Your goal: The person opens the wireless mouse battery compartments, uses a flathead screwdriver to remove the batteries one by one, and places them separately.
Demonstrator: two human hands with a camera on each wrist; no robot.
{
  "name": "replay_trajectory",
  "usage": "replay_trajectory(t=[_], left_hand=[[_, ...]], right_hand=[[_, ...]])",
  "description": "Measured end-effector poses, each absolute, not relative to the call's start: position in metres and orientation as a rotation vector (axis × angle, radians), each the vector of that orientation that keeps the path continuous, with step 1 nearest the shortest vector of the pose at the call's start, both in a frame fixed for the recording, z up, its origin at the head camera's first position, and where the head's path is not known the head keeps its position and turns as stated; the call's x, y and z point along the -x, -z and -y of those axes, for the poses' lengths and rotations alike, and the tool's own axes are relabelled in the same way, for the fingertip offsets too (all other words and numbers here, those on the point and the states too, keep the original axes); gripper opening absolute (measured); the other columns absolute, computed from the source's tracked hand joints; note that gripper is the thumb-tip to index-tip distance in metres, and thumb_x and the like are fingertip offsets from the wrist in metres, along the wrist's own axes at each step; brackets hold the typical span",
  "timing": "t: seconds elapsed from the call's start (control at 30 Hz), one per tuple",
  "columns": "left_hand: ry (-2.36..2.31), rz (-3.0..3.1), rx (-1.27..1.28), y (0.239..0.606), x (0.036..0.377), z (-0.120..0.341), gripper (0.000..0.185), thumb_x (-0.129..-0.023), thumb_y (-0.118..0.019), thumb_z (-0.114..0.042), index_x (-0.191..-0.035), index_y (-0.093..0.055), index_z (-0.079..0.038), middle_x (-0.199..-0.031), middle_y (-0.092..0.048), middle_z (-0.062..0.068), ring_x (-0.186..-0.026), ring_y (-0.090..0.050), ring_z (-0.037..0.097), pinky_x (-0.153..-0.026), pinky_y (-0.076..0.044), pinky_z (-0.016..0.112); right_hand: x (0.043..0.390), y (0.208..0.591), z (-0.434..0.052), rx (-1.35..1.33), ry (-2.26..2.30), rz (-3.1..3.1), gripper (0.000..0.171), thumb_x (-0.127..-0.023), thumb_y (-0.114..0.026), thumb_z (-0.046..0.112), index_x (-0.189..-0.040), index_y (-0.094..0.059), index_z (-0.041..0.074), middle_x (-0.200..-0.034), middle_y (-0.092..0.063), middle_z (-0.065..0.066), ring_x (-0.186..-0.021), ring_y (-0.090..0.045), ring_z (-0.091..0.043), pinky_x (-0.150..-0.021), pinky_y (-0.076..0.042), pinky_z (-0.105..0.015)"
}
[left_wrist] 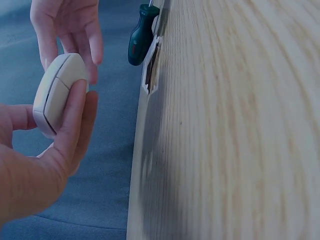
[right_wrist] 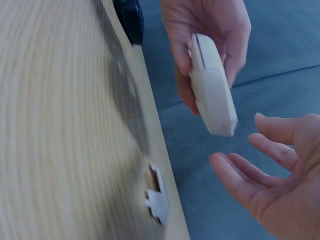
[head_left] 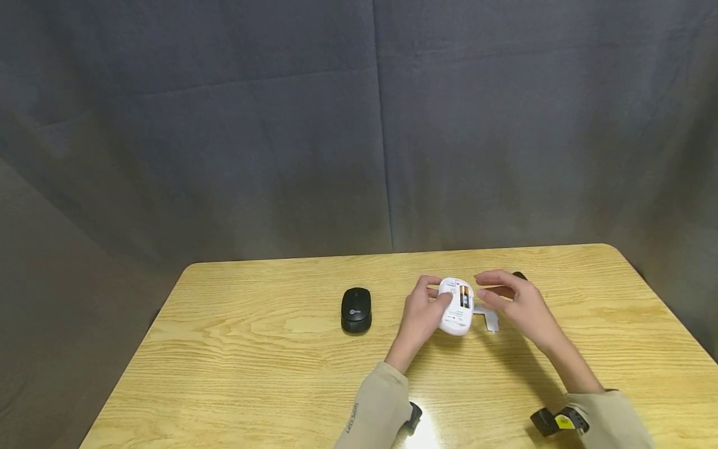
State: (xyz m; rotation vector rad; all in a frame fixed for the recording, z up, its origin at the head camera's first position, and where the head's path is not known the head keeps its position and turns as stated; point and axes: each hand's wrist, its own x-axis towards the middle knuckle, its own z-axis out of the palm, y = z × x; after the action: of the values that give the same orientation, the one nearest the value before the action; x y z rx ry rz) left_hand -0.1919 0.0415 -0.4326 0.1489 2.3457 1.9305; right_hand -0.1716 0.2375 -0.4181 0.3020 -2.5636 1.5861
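Observation:
A white computer mouse (head_left: 455,321) is held underside up in my left hand (head_left: 422,312), thumb across its bottom and fingers beneath. Black and gold batteries (head_left: 464,297) show in its uncovered compartment. Just to the right, my right hand (head_left: 518,308) hovers with fingers spread and nothing between them; the right wrist view shows a gap between these fingers (right_wrist: 235,175) and the mouse (right_wrist: 212,90). On the table below lies a white battery cover (head_left: 490,319), partly hidden by the mouse and right hand in the head view.
A black computer mouse (head_left: 356,310) stands on the wooden table (head_left: 241,349), left of my hands. Near the cover lies a screwdriver with a dark green handle (left_wrist: 142,37), mostly hidden behind the right hand in the head view. A grey curtain (head_left: 280,156) hangs behind the table.

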Motion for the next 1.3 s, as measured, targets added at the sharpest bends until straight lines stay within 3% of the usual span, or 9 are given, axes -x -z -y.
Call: replay_trajectory(t=[0.2,0.33,0.43,0.7,0.93,1.13,1.3], left_hand=[[-1.947,-2.318,-0.156,0.433,0.192,-0.042,0.034,-0.096,-0.066,-0.017,-0.126,-0.063,-0.001,-0.099,-0.068,0.008,-0.079,-0.063,0.012,-0.068,-0.051,0.024],[-2.022,-2.196,-0.181,0.432,0.192,-0.042,0.034,-0.099,-0.063,-0.016,-0.129,-0.059,0.000,-0.099,-0.067,0.008,-0.068,-0.064,0.014,-0.057,-0.058,0.032],[-2.084,-2.091,-0.188,0.431,0.191,-0.042,0.035,-0.100,-0.062,-0.014,-0.131,-0.056,0.002,-0.099,-0.066,0.009,-0.060,-0.064,0.016,-0.048,-0.059,0.037],[-2.111,-2.040,-0.146,0.431,0.191,-0.042,0.036,-0.100,-0.063,-0.016,-0.131,-0.057,0.000,-0.100,-0.068,0.010,-0.061,-0.064,0.015,-0.050,-0.059,0.039],[-2.120,-2.062,-0.138,0.432,0.191,-0.042,0.035,-0.099,-0.063,-0.015,-0.129,-0.058,0.001,-0.100,-0.069,0.012,-0.060,-0.063,0.014,-0.047,-0.058,0.036],[-2.059,-2.185,-0.154,0.433,0.190,-0.043,0.033,-0.098,-0.066,-0.012,-0.127,-0.060,0.002,-0.094,-0.065,0.008,-0.056,-0.061,0.013,-0.047,-0.058,0.041],[-1.982,-2.280,-0.184,0.432,0.189,-0.045,0.032,-0.099,-0.066,-0.011,-0.127,-0.060,0.002,-0.094,-0.064,0.007,-0.062,-0.063,0.012,-0.047,-0.058,0.038]], right_hand=[[0.169,0.419,-0.229,-0.240,-1.834,2.488,0.040,-0.100,-0.069,0.011,-0.132,-0.061,-0.010,-0.128,-0.064,-0.030,-0.099,-0.068,-0.003,-0.083,-0.059,-0.028],[0.168,0.421,-0.225,-0.191,-1.852,2.497,0.040,-0.099,-0.071,0.014,-0.132,-0.063,-0.008,-0.129,-0.065,-0.028,-0.100,-0.068,-0.003,-0.085,-0.059,-0.029],[0.167,0.422,-0.223,-0.182,-1.815,2.483,0.039,-0.099,-0.071,0.014,-0.132,-0.064,-0.006,-0.135,-0.063,-0.025,-0.106,-0.064,0.000,-0.087,-0.056,-0.022],[0.167,0.429,-0.215,-0.181,-1.669,2.400,0.031,-0.097,-0.073,0.010,-0.126,-0.069,-0.001,-0.127,-0.067,-0.018,-0.107,-0.062,0.000,-0.087,-0.050,-0.015],[0.167,0.430,-0.211,-0.150,-1.660,2.401,0.028,-0.096,-0.073,0.008,-0.122,-0.069,-0.003,-0.121,-0.069,-0.015,-0.105,-0.063,-0.001,-0.088,-0.049,-0.014],[0.166,0.429,-0.209,-0.066,-1.833,2.384,0.033,-0.096,-0.071,0.003,-0.125,-0.063,-0.008,-0.122,-0.066,-0.016,-0.106,-0.062,-0.006,-0.087,-0.051,-0.017],[0.167,0.428,-0.209,0.003,-1.934,2.364,0.033,-0.094,-0.069,-0.001,-0.124,-0.060,-0.012,-0.114,-0.066,-0.009,-0.100,-0.062,-0.009,-0.084,-0.052,-0.019]])
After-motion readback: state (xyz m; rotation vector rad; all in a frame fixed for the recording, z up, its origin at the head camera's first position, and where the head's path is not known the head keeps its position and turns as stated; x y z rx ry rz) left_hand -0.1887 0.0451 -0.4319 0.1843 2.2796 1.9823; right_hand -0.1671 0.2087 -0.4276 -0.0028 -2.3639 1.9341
